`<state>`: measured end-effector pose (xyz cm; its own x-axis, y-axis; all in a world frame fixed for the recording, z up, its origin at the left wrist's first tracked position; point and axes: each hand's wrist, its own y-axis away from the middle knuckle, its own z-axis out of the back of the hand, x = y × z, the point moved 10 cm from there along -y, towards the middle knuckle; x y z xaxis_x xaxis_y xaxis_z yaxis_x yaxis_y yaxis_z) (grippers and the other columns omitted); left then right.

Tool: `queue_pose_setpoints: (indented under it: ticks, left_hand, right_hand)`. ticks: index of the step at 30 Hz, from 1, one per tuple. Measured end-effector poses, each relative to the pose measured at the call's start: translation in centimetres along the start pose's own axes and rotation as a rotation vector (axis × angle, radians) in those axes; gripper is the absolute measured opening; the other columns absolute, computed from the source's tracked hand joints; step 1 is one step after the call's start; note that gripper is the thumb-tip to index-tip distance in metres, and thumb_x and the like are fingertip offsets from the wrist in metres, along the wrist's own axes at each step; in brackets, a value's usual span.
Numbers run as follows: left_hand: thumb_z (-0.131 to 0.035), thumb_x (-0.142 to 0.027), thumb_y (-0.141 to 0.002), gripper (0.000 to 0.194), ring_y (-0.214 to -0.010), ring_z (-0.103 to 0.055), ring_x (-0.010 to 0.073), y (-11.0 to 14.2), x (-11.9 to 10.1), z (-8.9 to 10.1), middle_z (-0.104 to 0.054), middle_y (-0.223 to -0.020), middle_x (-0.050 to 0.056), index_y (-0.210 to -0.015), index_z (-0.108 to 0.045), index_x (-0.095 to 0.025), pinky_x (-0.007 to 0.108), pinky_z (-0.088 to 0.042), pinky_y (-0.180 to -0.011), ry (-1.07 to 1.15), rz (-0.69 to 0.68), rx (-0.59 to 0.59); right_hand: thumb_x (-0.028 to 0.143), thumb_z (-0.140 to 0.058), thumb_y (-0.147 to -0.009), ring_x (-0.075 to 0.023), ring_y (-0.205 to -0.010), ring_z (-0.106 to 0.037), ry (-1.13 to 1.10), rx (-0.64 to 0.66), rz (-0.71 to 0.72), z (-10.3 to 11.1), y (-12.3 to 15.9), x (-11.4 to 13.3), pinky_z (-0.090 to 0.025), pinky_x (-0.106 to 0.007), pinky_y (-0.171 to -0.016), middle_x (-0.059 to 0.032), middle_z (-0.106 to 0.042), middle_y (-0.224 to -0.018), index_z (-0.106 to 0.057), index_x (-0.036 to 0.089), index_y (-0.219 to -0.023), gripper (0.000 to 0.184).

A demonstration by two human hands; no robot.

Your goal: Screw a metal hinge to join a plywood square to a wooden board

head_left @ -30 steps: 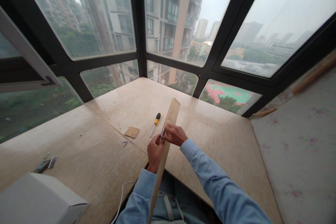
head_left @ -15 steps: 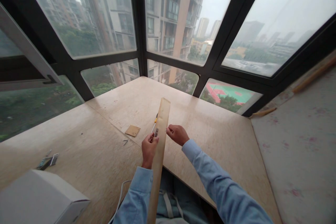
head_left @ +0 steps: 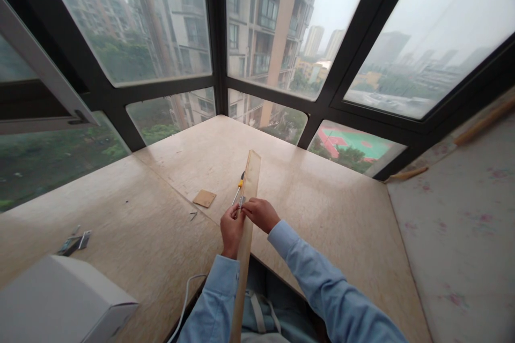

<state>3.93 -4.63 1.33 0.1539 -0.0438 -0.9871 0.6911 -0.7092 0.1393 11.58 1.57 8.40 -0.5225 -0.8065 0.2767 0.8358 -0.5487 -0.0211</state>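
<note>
A long narrow wooden strip (head_left: pixel 250 179) runs from my lap up over the tabletop. My left hand (head_left: pixel 230 229) is closed around its left edge at mid-length. My right hand (head_left: pixel 260 214) is pinched on the strip right beside it, at a small metal piece (head_left: pixel 241 202) fixed to the strip. Both hands touch each other there. A screwdriver with a yellow and black handle (head_left: pixel 238 186) lies on the table just behind the strip, partly hidden by it.
A small square wooden piece (head_left: pixel 204 198) and a tiny metal bit (head_left: pixel 193 216) lie left of the hands. A white box (head_left: pixel 60 300) stands at the lower left, with small dark packets (head_left: pixel 74 242) behind it. A white cable (head_left: pixel 185 300) hangs at the table edge (head_left: pixel 306 171). Window frames enclose the far side.
My right hand came off the strip half a second ago and has returned to the metal piece. The strip swung from leaning right to nearly straight.
</note>
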Motion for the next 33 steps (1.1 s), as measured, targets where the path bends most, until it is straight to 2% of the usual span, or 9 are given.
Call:
queue_pose_setpoints:
  ticks: [7, 14, 18, 21, 26, 30, 33]
  left_hand:
    - [-0.067, -0.024, -0.075, 0.036, -0.101, -0.065, 0.0242, -0.7, 0.9, 0.1, -0.069, -0.107, 0.015, -0.108, -0.067, -0.010, 0.032, -0.051, -0.085, -0.043, -0.021, -0.008]
    - [-0.067, -0.030, -0.076, 0.034, -0.100, -0.065, 0.0251, -1.5, 1.0, 0.8, -0.070, -0.105, 0.013, -0.105, -0.070, -0.013, 0.030, -0.051, -0.082, -0.194, -0.054, -0.033]
    - [-0.062, -0.031, -0.079, 0.033, -0.097, -0.066, 0.0239, -1.6, 0.9, 0.9, -0.070, -0.104, 0.012, -0.107, -0.070, -0.014, 0.029, -0.050, -0.079, -0.285, -0.071, -0.037]
    - [-0.062, -0.030, -0.079, 0.033, -0.093, -0.066, 0.0231, -1.6, 1.1, 0.9, -0.071, -0.101, 0.011, -0.106, -0.070, -0.015, 0.027, -0.050, -0.075, -0.301, -0.062, -0.031]
    - [-0.059, -0.025, -0.078, 0.031, -0.087, -0.066, 0.0207, -1.8, 1.1, 0.7, -0.071, -0.097, 0.010, -0.105, -0.070, -0.014, 0.026, -0.049, -0.073, -0.290, -0.056, -0.021]
    - [-0.056, -0.025, -0.079, 0.029, -0.083, -0.066, 0.0193, -1.8, 0.6, 0.4, -0.072, -0.092, 0.008, -0.102, -0.071, -0.016, 0.025, -0.047, -0.070, -0.355, -0.066, 0.004]
    - [-0.056, -0.025, -0.079, 0.029, -0.085, -0.065, 0.0195, -1.4, 0.1, 0.4, -0.072, -0.094, 0.008, -0.104, -0.071, -0.018, 0.024, -0.046, -0.070, -0.450, -0.071, -0.026]
  right_hand:
    - [0.023, -0.045, -0.091, -0.0221, -0.084, -0.064, 0.064, 0.069, -0.058, -0.9, -1.1, 0.3, -0.040, -0.029, -0.067, -0.0133, -0.067, -0.095, -0.067, 0.015, -0.096, 0.023]
    - [0.018, -0.049, -0.086, -0.0197, -0.091, -0.065, -0.061, 0.084, -0.128, -1.9, -2.8, -0.4, -0.041, -0.025, -0.075, -0.0111, -0.070, -0.095, -0.067, 0.015, -0.092, 0.020]
    - [0.017, -0.052, -0.080, -0.0220, -0.092, -0.065, -0.139, 0.093, -0.196, -2.5, -3.5, -1.0, -0.043, -0.026, -0.074, -0.0135, -0.071, -0.092, -0.068, 0.013, -0.085, 0.017]
    - [0.017, -0.058, -0.073, -0.0213, -0.083, -0.067, -0.229, 0.115, -0.222, -3.2, -4.0, -1.5, -0.045, -0.024, -0.068, -0.0115, -0.071, -0.081, -0.067, 0.013, -0.078, 0.011]
    - [0.015, -0.057, -0.068, -0.0126, -0.053, -0.064, -0.444, 0.178, -0.259, -4.7, -4.2, -2.6, -0.043, -0.017, -0.049, -0.0036, -0.066, -0.062, -0.062, 0.013, -0.074, 0.008]
    - [0.013, -0.058, -0.064, -0.0124, -0.047, -0.061, -0.576, 0.202, -0.292, -5.4, -4.3, -3.2, -0.043, -0.016, -0.041, -0.0005, -0.061, -0.052, -0.057, 0.014, -0.064, 0.001]
    - [0.011, -0.058, -0.063, -0.0130, -0.045, -0.061, -0.662, 0.212, -0.332, -5.6, -4.1, -3.5, -0.044, -0.016, -0.040, 0.0017, -0.056, -0.046, -0.054, 0.014, -0.059, 0.007]
